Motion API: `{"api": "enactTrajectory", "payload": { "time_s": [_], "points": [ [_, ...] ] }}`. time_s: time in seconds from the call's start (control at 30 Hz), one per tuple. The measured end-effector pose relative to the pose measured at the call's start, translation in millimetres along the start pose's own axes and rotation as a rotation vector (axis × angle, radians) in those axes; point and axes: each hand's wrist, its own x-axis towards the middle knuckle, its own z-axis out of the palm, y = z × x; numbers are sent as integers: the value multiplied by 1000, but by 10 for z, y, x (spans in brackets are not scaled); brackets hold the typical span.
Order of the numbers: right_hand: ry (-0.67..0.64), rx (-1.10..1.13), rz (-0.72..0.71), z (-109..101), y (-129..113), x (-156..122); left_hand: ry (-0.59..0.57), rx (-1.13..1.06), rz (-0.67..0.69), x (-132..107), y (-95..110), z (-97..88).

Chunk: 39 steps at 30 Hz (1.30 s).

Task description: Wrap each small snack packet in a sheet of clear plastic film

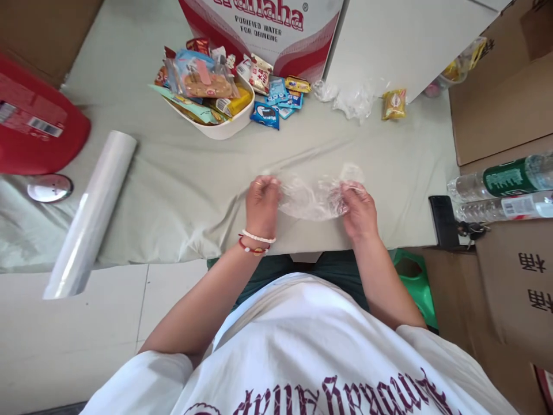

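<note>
"Clear plastic (pixel 307 200) is hanging slackly over the tabletop (pixel 207 173), close to its near edge. How is it being held?"

"The left hand (pixel 262 202) is pinching one end between thumb and fingers; the right hand (pixel 359 210) is pinching the bunched other end. Their spacing is probably serving to hold the middle loosely spread."

"Is it forming a bag or a sheet?"

"Glare is obscuring the folds; it may be either."

"What is occupying the far side?"

"A white tub (pixel 224 131) is holding mixed snack packets (pixel 203 83) before a printed carton (pixel 298 49), presumably so that they are sitting together. Crumpled plastic (pixel 354 102) is lying farther right, with a yellow packet (pixel 394 104) beside it, toward the far right corner."

"And toward the left edge?"

"A pale, glossy roll (pixel 93 210) is lying aslant, its lower end overhanging the near edge, perhaps for easy reach."
</note>
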Motion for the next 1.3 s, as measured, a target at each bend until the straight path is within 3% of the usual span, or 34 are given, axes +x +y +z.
{"api": "enactTrajectory", "payload": {
  "time_s": [0.1,0.23,0.3,0.4,0.43,0.47,0.53,0.6,0.63,0.73,0.8,0.87,0.93,1.07,1.2,1.23,1.3],
  "points": [
    [14,184,85,-152,-26,43,46,-137,-31,110,63,-65],
    [-53,208,142,-373,-187,-148,75,-262,-64,243,104,-60],
    [-248,93,184,-573,-359,-298,115,-287,-54,302,148,-67],
    [-807,-300,376,-971,-707,-448,87,-300,-40,313,294,-85],
    [-902,-423,403,-1085,-814,-459,34,-298,-47,286,361,-82],
    [-896,-503,377,-1163,-901,-451,-32,-294,-56,244,431,-71],
    [-678,-505,209,-1167,-980,-384,-158,-285,-72,132,565,-23],
    [-446,-356,53,-946,-917,-279,-241,-283,-85,21,668,42],
    [-400,-268,30,-771,-838,-222,-271,-283,-87,-22,703,71],
    [-450,-121,150,-184,-519,-80,-376,-270,-58,-77,745,97],
    [-610,-94,228,106,-345,-18,-436,-246,-6,-63,738,36],
    [-783,-134,270,246,-261,37,-463,-217,66,-32,727,-94],
    [-828,-190,276,256,-257,106,-483,-162,146,5,730,-279],
    [-619,-192,272,106,-334,287,-661,125,304,129,767,-734],
    [-482,-249,183,8,-402,457,-934,791,439,342,750,-1196],
    [-457,-275,157,6,-414,487,-931,963,478,391,738,-1301],
    [-423,-312,133,29,-434,522,-809,1175,563,442,724,-1469]
  ]
}}
